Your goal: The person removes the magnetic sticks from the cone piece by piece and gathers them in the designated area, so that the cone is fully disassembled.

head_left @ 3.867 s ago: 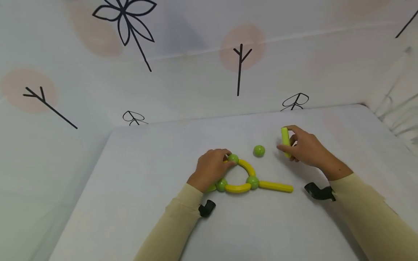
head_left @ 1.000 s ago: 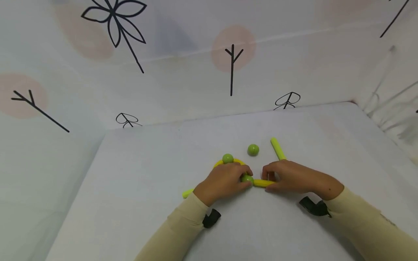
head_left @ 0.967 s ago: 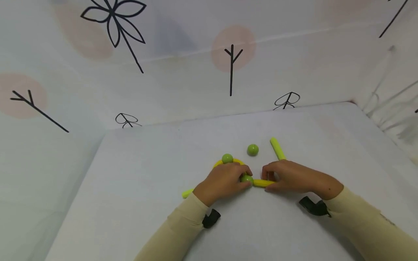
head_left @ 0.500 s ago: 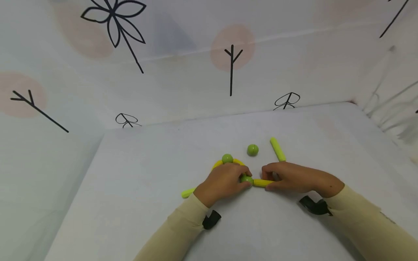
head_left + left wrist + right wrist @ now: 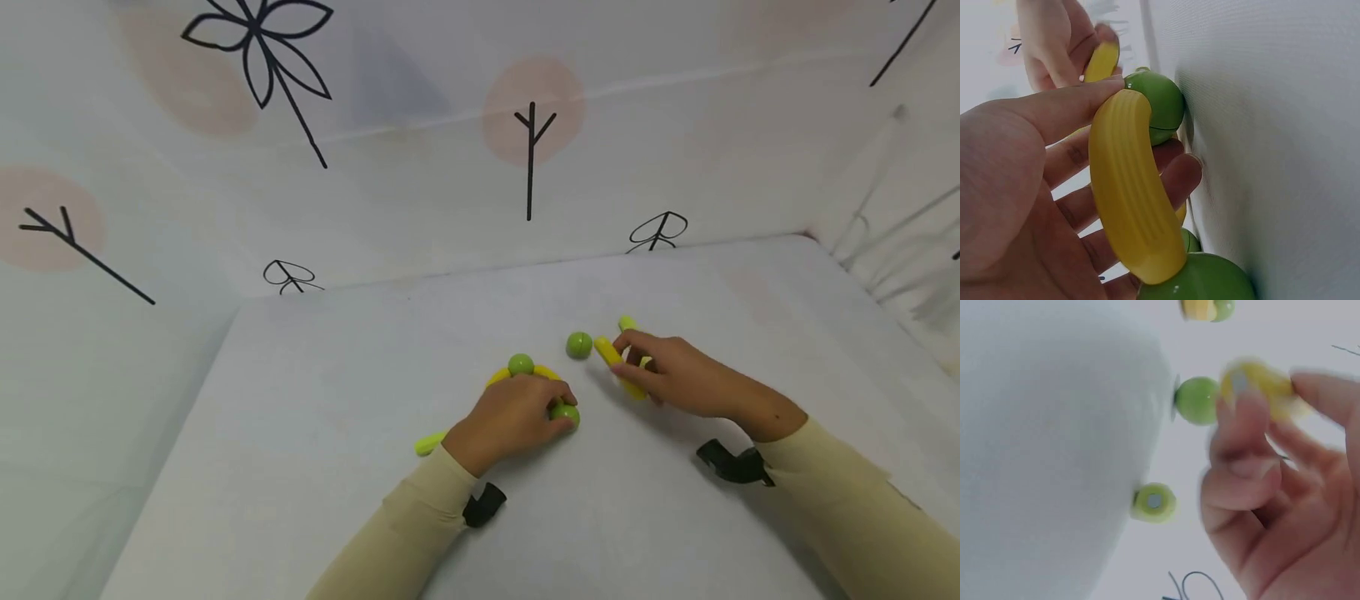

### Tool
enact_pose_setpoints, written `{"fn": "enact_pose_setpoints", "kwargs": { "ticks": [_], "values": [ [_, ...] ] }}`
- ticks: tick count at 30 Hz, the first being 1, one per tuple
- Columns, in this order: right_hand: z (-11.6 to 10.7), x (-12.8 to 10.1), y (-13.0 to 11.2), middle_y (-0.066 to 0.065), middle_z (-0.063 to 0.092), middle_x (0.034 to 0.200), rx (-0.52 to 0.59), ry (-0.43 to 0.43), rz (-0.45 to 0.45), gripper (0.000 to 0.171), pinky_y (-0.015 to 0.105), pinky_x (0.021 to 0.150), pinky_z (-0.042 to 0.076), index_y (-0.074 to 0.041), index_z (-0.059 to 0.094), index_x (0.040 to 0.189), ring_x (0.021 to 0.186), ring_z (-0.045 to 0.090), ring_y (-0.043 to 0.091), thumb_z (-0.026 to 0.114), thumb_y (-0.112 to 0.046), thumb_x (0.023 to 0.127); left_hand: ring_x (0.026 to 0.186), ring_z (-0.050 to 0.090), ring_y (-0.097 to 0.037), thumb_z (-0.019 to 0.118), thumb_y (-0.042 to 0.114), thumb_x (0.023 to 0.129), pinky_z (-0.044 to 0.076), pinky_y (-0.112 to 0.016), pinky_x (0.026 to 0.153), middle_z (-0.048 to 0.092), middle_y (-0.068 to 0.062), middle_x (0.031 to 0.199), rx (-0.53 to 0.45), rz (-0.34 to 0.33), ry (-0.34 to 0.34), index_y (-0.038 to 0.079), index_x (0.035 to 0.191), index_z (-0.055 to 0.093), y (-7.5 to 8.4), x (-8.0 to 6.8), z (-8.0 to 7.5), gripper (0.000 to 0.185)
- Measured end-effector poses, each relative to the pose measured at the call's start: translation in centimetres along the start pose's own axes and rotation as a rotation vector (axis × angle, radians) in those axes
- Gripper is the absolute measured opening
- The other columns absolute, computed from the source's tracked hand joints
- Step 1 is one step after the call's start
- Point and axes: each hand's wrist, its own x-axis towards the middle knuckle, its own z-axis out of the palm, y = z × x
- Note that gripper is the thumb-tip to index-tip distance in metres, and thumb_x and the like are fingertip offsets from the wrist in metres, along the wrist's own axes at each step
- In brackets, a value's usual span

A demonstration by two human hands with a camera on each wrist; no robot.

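My left hand (image 5: 525,414) rests on a ring of curved yellow pieces and green balls; its thumb and fingers curl round one curved yellow piece (image 5: 1132,200). One ring ball (image 5: 521,364) shows beyond the knuckles, another (image 5: 565,413) by the fingertips. My right hand (image 5: 663,375) pinches a straight yellow stick (image 5: 617,365), apart from the ring, its far end close to a loose green ball (image 5: 578,344). The right wrist view shows this stick (image 5: 1257,387) beside the ball (image 5: 1197,400).
A lime stick (image 5: 627,323) lies on the white table (image 5: 337,467) just behind my right hand. A lime stick end (image 5: 427,444) pokes out left of my left wrist. Patterned cloth walls close in the table at the back and both sides.
My right hand has pulled the straight yellow stick off the ring's near green ball and carried it up toward the loose green ball. My left hand has stayed on the ring.
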Motion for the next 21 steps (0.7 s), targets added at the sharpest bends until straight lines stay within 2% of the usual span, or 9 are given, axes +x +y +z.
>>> {"fn": "enact_pose_setpoints", "kwargs": {
  "ticks": [4, 10, 15, 19, 21],
  "values": [
    [-0.5, 0.4, 0.3, 0.015, 0.064, 0.103, -0.021, 0.154, 0.057, 0.033, 0.028, 0.058, 0.049, -0.004, 0.047, 0.128, 0.068, 0.059, 0.016, 0.057, -0.023, 0.103, 0.074, 0.054, 0.0, 0.075, 0.032, 0.09, 0.043, -0.016, 0.067, 0.07, 0.014, 0.091, -0.004, -0.006, 0.005, 0.024, 0.11, 0.075, 0.0, -0.1, 0.0, 0.021],
    [-1.1, 0.8, 1.9, 0.024, 0.061, 0.114, -0.033, 0.246, 0.167, 0.051, 0.031, 0.067, 0.054, 0.002, 0.038, 0.142, 0.081, 0.066, 0.019, 0.055, -0.02, 0.1, 0.076, 0.055, 0.0, 0.075, 0.03, 0.091, 0.043, -0.014, 0.068, 0.072, 0.013, 0.095, -0.007, 0.001, 0.006, 0.023, 0.111, 0.075, 0.0, -0.1, 0.0, 0.022],
    [-1.7, 0.9, 3.2, 0.028, 0.058, 0.115, -0.026, 0.261, 0.211, 0.064, 0.031, 0.065, 0.053, 0.002, 0.026, 0.151, 0.078, 0.066, 0.019, 0.055, -0.018, 0.098, 0.076, 0.054, 0.0, 0.075, 0.031, 0.09, 0.043, -0.014, 0.068, 0.071, 0.013, 0.094, -0.01, -0.004, 0.009, 0.023, 0.11, 0.075, 0.0, -0.2, 0.0, 0.021],
    [-1.9, 0.9, 3.9, 0.029, 0.058, 0.116, -0.02, 0.217, 0.26, 0.074, 0.031, 0.063, 0.053, -0.001, 0.014, 0.157, 0.076, 0.064, 0.019, 0.056, -0.019, 0.099, 0.078, 0.055, 0.0, 0.075, 0.031, 0.091, 0.044, -0.015, 0.07, 0.072, 0.013, 0.097, -0.012, -0.01, 0.001, 0.023, 0.111, 0.074, 0.1, -0.2, -0.1, 0.022],
    [-1.9, 1.1, 4.1, 0.029, 0.058, 0.115, -0.024, 0.197, 0.285, 0.074, 0.03, 0.063, 0.053, -0.003, 0.013, 0.157, 0.076, 0.063, 0.019, 0.056, -0.02, 0.099, 0.078, 0.055, 0.0, 0.075, 0.032, 0.091, 0.044, -0.015, 0.07, 0.071, 0.013, 0.098, -0.009, -0.01, 0.0, 0.024, 0.111, 0.074, 0.1, -0.2, -0.1, 0.022]
  ]
}}
